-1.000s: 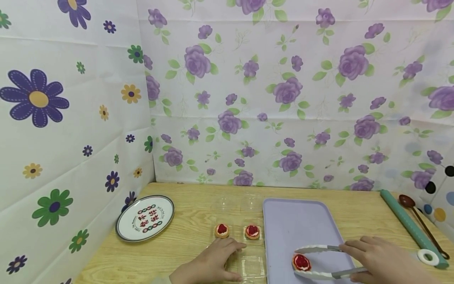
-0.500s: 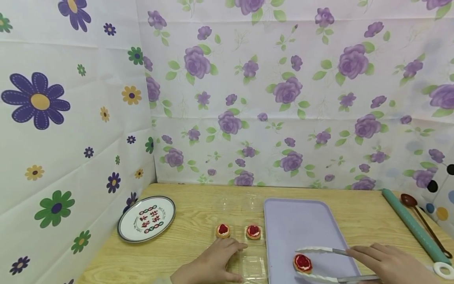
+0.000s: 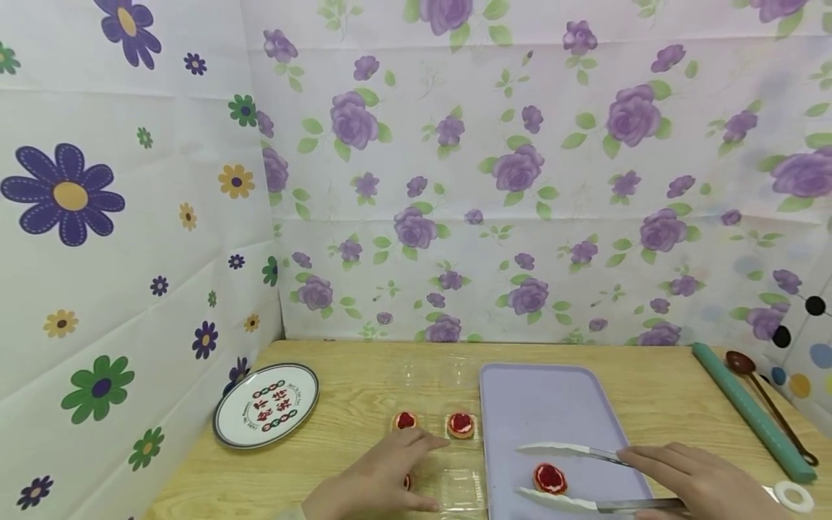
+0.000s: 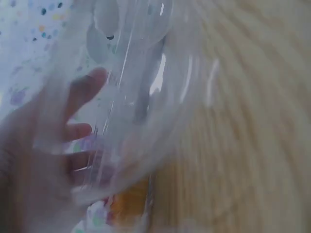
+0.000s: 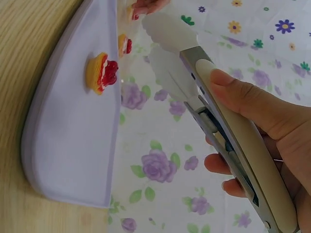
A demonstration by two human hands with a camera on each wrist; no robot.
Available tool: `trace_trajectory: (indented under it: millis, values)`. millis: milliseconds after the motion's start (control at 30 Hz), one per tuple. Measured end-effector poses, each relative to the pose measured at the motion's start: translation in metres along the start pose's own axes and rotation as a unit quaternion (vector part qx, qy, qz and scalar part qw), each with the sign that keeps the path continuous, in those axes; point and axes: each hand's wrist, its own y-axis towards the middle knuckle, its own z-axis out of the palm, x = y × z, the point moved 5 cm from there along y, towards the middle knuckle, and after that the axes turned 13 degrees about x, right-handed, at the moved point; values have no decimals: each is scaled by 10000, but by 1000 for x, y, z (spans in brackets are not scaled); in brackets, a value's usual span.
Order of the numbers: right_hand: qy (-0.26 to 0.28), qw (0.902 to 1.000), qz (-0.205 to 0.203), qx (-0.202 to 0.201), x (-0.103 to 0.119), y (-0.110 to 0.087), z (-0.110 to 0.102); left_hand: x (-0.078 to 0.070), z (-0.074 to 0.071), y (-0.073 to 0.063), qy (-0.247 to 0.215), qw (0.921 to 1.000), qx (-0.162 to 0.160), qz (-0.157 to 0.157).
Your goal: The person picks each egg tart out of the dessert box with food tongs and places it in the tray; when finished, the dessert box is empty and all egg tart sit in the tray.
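My right hand [image 3: 708, 480] holds a pair of metal tongs [image 3: 604, 505] with pale scalloped tips. The tips are spread above the lilac tray [image 3: 546, 401], one on each side of a small red-topped tart [image 3: 549, 479], which looks free of them. My left hand [image 3: 383, 473] rests over a clear plastic container [image 3: 463, 491], fingers extended and thumb apart. Two tarts, a left one [image 3: 405, 420] and a right one [image 3: 461, 425], sit in the container beyond the fingers. Part of another tart [image 3: 407, 482] shows beneath the hand. Clear plastic [image 4: 146, 97] blurs much of the left wrist view.
A white plate [image 3: 266, 406] with red lettering leans at the far left. At the right lie a green roll [image 3: 754, 412] and a dark red spoon [image 3: 741, 362]. Floral sheets hang behind the wooden table [image 3: 364, 361] and along its sides.
The tongs' tips have spread wider and reach further left, past the tart on the tray. My left hand has shifted slightly, showing part of a tart beneath it. The head view has shifted slightly.
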Motion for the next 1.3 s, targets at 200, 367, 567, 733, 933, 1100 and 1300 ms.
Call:
trace_trajectory:
  millis: [200, 367, 567, 733, 933, 1100, 1300]
  values:
    - [247, 9986, -270, -375, 12, 15, -12, 7, -8, -11, -93, 9998, -43, -155]
    - [358, 9968, -434, -576, 18, 26, -17, 18, -14, -21, -432, 9972, 84, -601]
    - [533, 9944, -535, -735, 28, 38, -20, 31, -18, -33, -742, 9947, -60, -705]
    - [489, 9954, -415, -705, 39, 50, -24, 41, -16, -43, -1055, 9930, -174, -508]
    - [387, 9967, -329, -640, 51, 65, -26, 54, -13, -55, -1464, 9886, -236, -260]
    - [356, 9961, -528, -608, 60, 79, -23, 63, -11, -62, -1743, 9846, -109, -65]
    - [316, 9946, -887, -441, 70, 95, -18, 66, -8, -67, -1778, 9838, 230, -33]
